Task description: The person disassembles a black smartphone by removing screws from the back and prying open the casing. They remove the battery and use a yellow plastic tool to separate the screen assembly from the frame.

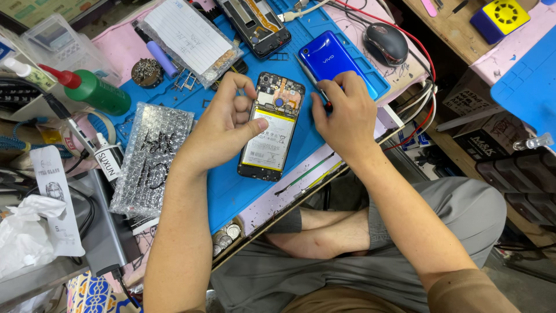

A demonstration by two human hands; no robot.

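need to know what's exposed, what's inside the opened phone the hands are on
Inside the opened phone a white-labelled battery fills the middle, with a circuit board above it. The left hand covers its left edge; nothing beneath the battery shows.

Arms: both forearms bare from the wrist up, no watch, band or ring showing on the left hand (229,124) or the right hand (343,116).
Sleeve: a short tan-brown sleeve (463,293) covers the right upper arm at the lower edge of the view.
Shorts: loose grey shorts (440,214), plain cloth with soft folds and no visible pattern, ending around the knee.
Legs: bare below the shorts' hems.
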